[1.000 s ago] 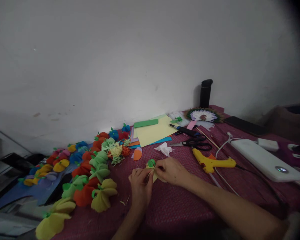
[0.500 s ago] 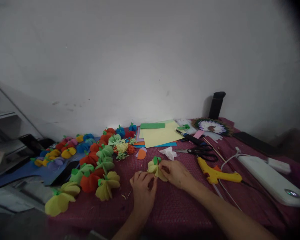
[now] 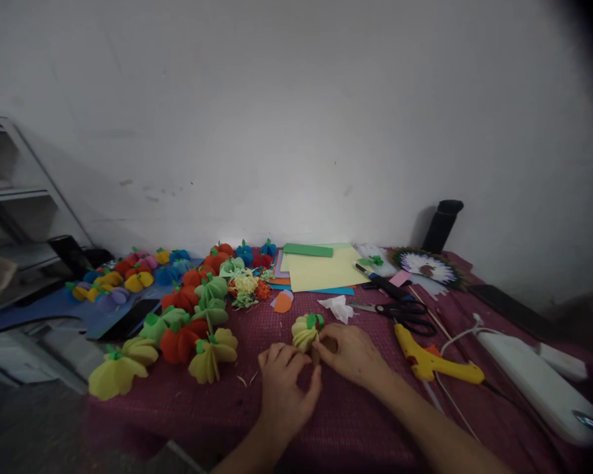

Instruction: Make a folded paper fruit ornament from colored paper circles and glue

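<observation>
A small pale yellow paper pumpkin (image 3: 304, 334) with a green leaf on top stands on the cloth in front of me. My right hand (image 3: 353, 355) pinches its right side between thumb and fingers. Close by at the near side is my left hand (image 3: 287, 382), its fingers curved and its thumb held apart, with nothing visible in it. Whether those left fingertips touch the paper cannot be made out. The pumpkin's lower right part is hidden behind the right fingers.
Finished paper pumpkins (image 3: 180, 342) in several colours fill the left. Behind lie paper sheets (image 3: 321, 273), a crumpled tissue (image 3: 337, 307), scissors (image 3: 395, 309) and a utility knife (image 3: 383, 282). A yellow glue gun (image 3: 432, 362), cable and white power bank (image 3: 538, 385) lie to the right.
The yellow paper pumpkin, earlier largely covered by both hands, now shows its spread folds. My left hand has loosened from it and drawn slightly nearer, while my right hand stays on it.
</observation>
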Motion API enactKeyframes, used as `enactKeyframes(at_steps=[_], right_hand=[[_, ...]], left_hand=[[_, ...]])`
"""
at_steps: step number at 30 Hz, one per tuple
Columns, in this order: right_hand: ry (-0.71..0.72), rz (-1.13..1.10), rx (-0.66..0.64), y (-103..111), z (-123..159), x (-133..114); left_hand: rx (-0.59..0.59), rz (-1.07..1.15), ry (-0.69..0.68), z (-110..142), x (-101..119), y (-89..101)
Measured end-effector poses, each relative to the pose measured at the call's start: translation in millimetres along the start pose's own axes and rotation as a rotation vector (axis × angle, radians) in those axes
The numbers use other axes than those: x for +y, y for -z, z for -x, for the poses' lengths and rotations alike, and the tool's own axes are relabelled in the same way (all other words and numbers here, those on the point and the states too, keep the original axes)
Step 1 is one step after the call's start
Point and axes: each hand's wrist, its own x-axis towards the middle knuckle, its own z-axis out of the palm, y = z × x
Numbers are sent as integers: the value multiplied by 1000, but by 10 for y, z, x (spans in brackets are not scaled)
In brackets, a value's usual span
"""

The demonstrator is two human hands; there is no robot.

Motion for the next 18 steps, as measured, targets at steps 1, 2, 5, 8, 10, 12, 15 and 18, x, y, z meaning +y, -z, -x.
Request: enactKeyframes(at_steps=[1, 2, 5, 8, 10, 12, 15, 18], right_hand=[[4, 4, -4, 6, 2, -1], [8, 8, -6, 12, 5, -2], [24, 12, -5, 24, 9, 1], [34, 17, -20, 27, 10, 7], [31, 26, -29, 29, 9, 10], [29, 36, -39, 36, 8, 8], [43, 46, -53, 48, 8, 0], [60, 64, -45, 50, 9, -5]], left_hand=[[13, 2, 6, 0, -21, 19], [33, 3, 16, -8, -44, 41], [95, -7, 42, -79, -97, 110], [54, -26, 33, -171, -110, 147], [24, -35, 40, -210, -103, 145], [14, -33, 56, -224, -91, 131], [6, -20, 53, -214, -63, 112], [-2, -42, 1, -187, -25, 101]])
